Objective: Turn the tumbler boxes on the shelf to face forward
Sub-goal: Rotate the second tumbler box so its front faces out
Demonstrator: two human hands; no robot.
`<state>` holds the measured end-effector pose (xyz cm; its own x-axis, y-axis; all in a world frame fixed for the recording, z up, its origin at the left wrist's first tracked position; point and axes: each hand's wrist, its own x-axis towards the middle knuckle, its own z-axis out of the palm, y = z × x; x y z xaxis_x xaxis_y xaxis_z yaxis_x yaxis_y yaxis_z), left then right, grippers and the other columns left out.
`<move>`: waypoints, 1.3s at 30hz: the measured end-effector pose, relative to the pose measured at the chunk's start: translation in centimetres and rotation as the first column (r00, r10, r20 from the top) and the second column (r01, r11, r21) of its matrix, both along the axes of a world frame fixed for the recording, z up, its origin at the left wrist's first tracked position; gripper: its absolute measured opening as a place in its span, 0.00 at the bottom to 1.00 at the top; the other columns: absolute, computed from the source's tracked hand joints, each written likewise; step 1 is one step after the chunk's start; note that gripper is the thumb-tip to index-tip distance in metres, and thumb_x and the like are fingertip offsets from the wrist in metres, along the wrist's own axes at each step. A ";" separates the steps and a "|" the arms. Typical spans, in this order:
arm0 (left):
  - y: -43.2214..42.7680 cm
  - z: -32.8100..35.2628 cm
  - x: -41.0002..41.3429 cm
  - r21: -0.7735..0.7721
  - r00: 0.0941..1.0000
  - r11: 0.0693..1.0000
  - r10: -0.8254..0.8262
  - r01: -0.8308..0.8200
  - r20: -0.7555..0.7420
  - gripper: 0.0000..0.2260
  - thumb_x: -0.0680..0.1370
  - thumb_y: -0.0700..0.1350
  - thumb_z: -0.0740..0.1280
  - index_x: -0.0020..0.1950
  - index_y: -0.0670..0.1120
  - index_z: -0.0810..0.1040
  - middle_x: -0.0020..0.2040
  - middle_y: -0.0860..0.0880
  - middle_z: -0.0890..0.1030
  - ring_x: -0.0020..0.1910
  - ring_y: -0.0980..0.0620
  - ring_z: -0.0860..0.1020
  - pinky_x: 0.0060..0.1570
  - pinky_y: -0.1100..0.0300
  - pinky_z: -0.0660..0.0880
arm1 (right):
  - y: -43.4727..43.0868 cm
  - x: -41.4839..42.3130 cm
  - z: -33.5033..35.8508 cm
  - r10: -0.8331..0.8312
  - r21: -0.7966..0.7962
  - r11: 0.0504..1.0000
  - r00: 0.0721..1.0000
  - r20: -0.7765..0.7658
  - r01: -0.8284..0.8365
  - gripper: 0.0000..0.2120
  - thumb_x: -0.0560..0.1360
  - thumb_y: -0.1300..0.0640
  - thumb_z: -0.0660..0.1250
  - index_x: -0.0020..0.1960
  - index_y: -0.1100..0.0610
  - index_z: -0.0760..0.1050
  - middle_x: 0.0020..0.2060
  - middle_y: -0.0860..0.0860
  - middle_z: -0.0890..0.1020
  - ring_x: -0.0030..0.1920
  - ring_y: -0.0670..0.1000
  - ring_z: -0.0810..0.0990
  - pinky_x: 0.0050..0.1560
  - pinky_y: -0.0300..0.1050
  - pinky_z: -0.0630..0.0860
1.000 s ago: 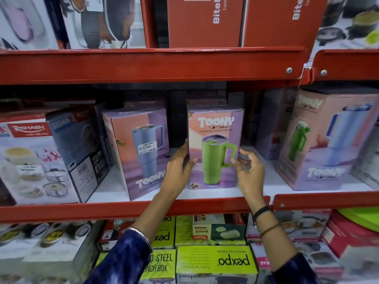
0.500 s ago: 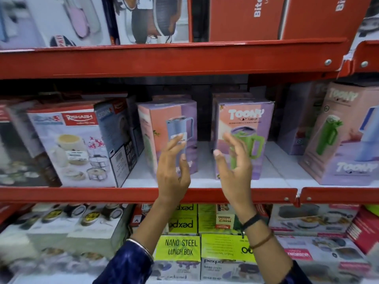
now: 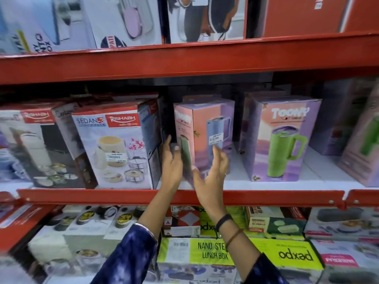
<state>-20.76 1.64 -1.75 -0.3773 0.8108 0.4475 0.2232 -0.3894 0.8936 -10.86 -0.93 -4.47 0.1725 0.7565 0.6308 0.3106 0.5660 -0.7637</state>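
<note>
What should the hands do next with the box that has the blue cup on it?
Probably close both hands on the blue-cup box and twist it to face front. It stands angled, showing a side panel, while the green-cup box beside it looks squarer. The left hand and right hand are open at its lower corner.

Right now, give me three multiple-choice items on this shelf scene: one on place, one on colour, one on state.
1. The blue tumbler box stands where?
A. Between the Rishabh box and the green tumbler box
B. On the top shelf
C. On the floor

2. Tumbler pictured on the right-hand Toony box?
A. Red
B. Green
C. Black

3. The blue tumbler box is:
A. Lying flat
B. Upright, angled
C. Upside down

Key: 1 A, its neighbours flank it; 2 B, green mug printed; 3 B, side and front panels both show, left hand and right hand at it.
</note>
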 end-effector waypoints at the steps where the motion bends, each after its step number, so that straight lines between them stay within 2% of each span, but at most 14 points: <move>1: 0.4 0.1 -0.2 -0.019 0.999 0.999 -0.034 0.034 0.001 0.18 0.83 0.42 0.52 0.74 0.47 0.60 0.71 0.50 0.66 0.69 0.56 0.64 0.63 0.69 0.61 | 0.1 -0.4 -0.2 -0.043 0.017 0.999 0.999 0.000 0.043 0.32 0.72 0.60 0.69 0.73 0.56 0.60 0.66 0.57 0.63 0.66 0.47 0.62 0.60 0.20 0.57; 5: 1.0 0.6 -0.9 -0.041 0.993 0.993 -0.109 0.110 0.038 0.16 0.83 0.39 0.53 0.70 0.47 0.67 0.66 0.51 0.72 0.64 0.55 0.69 0.60 0.68 0.67 | 0.1 -1.2 -0.6 -0.129 0.063 0.990 0.991 0.041 0.126 0.29 0.72 0.61 0.68 0.70 0.54 0.64 0.58 0.54 0.66 0.60 0.52 0.68 0.61 0.40 0.70; 7: 1.4 0.6 -1.2 -0.058 0.988 0.989 -0.129 0.134 0.083 0.15 0.82 0.38 0.54 0.66 0.50 0.71 0.62 0.49 0.75 0.63 0.49 0.73 0.64 0.57 0.71 | 0.0 -1.3 -0.5 -0.171 0.075 0.983 0.984 0.055 0.167 0.27 0.72 0.62 0.66 0.70 0.54 0.66 0.60 0.54 0.69 0.61 0.53 0.70 0.62 0.49 0.72; 10: 1.0 0.7 -1.5 -0.073 0.981 0.983 -0.160 0.169 0.111 0.13 0.82 0.42 0.55 0.57 0.59 0.74 0.60 0.49 0.78 0.61 0.45 0.76 0.63 0.40 0.72 | -0.1 -0.8 0.2 -0.228 0.123 0.968 0.972 0.056 0.220 0.25 0.73 0.66 0.61 0.69 0.56 0.67 0.61 0.55 0.72 0.62 0.52 0.70 0.63 0.54 0.71; 13: -0.7 1.5 -1.3 -0.036 0.976 0.979 -0.198 0.202 0.090 0.12 0.82 0.53 0.53 0.59 0.63 0.73 0.61 0.56 0.78 0.60 0.50 0.78 0.59 0.42 0.76 | 0.3 0.1 1.8 -0.218 0.127 0.971 0.970 0.110 0.204 0.24 0.75 0.61 0.61 0.70 0.58 0.64 0.65 0.56 0.72 0.64 0.55 0.70 0.64 0.57 0.71; 17: -2.6 2.4 -0.4 0.020 0.962 0.966 -0.258 0.258 0.085 0.22 0.80 0.59 0.47 0.67 0.56 0.71 0.62 0.54 0.78 0.50 0.52 0.82 0.47 0.51 0.82 | 0.9 0.6 3.7 -0.166 0.022 0.986 0.955 0.246 0.166 0.52 0.63 0.43 0.76 0.74 0.60 0.50 0.70 0.59 0.64 0.68 0.58 0.64 0.65 0.54 0.68; 19: -3.1 2.6 0.1 0.009 0.959 0.960 -0.278 0.278 0.044 0.25 0.78 0.61 0.46 0.67 0.55 0.71 0.54 0.58 0.79 0.47 0.57 0.82 0.45 0.54 0.81 | 1.3 0.8 3.9 -0.175 -0.021 0.983 0.960 0.220 0.184 0.58 0.58 0.44 0.79 0.74 0.61 0.47 0.70 0.60 0.62 0.70 0.58 0.61 0.68 0.56 0.64; 22: -3.2 3.0 0.2 -0.008 0.960 0.960 -0.278 0.278 0.016 0.27 0.76 0.62 0.44 0.68 0.56 0.70 0.62 0.58 0.75 0.57 0.63 0.75 0.58 0.58 0.73 | 2.1 2.1 3.9 -0.153 -0.032 0.987 0.984 0.094 0.156 0.54 0.58 0.50 0.80 0.74 0.59 0.52 0.67 0.57 0.64 0.68 0.54 0.62 0.70 0.54 0.64; 26: -1.6 3.5 -0.8 -0.099 0.980 0.976 -0.187 0.192 0.061 0.33 0.73 0.66 0.41 0.76 0.54 0.55 0.78 0.53 0.56 0.76 0.54 0.56 0.75 0.53 0.52 | 2.4 4.0 3.5 0.037 -0.038 0.999 0.998 -0.041 -0.038 0.49 0.62 0.56 0.79 0.74 0.54 0.52 0.67 0.46 0.61 0.70 0.45 0.61 0.72 0.46 0.60; 30: -1.0 2.9 -1.2 -0.141 0.940 0.938 -0.289 0.316 0.181 0.38 0.68 0.72 0.42 0.74 0.57 0.60 0.75 0.51 0.66 0.70 0.46 0.69 0.70 0.41 0.64 | 3.0 5.6 3.2 0.164 -0.097 0.982 0.986 0.002 -0.163 0.46 0.67 0.52 0.75 0.75 0.50 0.51 0.75 0.46 0.57 0.75 0.45 0.57 0.75 0.49 0.58; 32: -1.1 2.3 -1.2 -0.103 0.939 0.946 -0.283 0.307 0.197 0.38 0.68 0.73 0.43 0.73 0.58 0.62 0.75 0.53 0.65 0.71 0.46 0.68 0.70 0.39 0.64 | 3.1 6.2 3.7 0.166 -0.119 0.980 0.984 0.064 -0.158 0.40 0.71 0.54 0.72 0.76 0.52 0.54 0.75 0.45 0.60 0.74 0.44 0.59 0.74 0.44 0.58; 35: -1.4 1.5 -1.0 -0.078 0.941 0.952 -0.276 0.295 0.196 0.37 0.68 0.75 0.44 0.71 0.60 0.65 0.74 0.51 0.67 0.71 0.45 0.68 0.69 0.37 0.65 | 3.6 7.0 3.7 0.106 -0.128 0.988 0.982 0.158 -0.086 0.32 0.73 0.56 0.69 0.74 0.53 0.60 0.54 0.46 0.80 0.55 0.52 0.80 0.53 0.36 0.75; 37: -1.5 1.1 -0.7 -0.086 0.945 0.954 -0.269 0.288 0.185 0.37 0.67 0.77 0.44 0.69 0.62 0.67 0.73 0.50 0.69 0.70 0.45 0.69 0.68 0.37 0.66 | 4.1 7.4 3.4 0.070 -0.143 0.989 0.985 0.158 -0.047 0.31 0.73 0.54 0.69 0.73 0.51 0.61 0.50 0.57 0.84 0.53 0.60 0.81 0.52 0.52 0.79; 39: -1.3 0.5 -0.5 -0.076 0.955 0.960 -0.255 0.269 0.152 0.35 0.67 0.78 0.44 0.68 0.65 0.67 0.73 0.50 0.70 0.70 0.44 0.69 0.68 0.36 0.65 | 4.4 7.5 3.0 0.064 -0.159 0.986 0.988 0.142 -0.041 0.31 0.73 0.53 0.69 0.73 0.48 0.62 0.54 0.70 0.79 0.57 0.66 0.77 0.53 0.65 0.75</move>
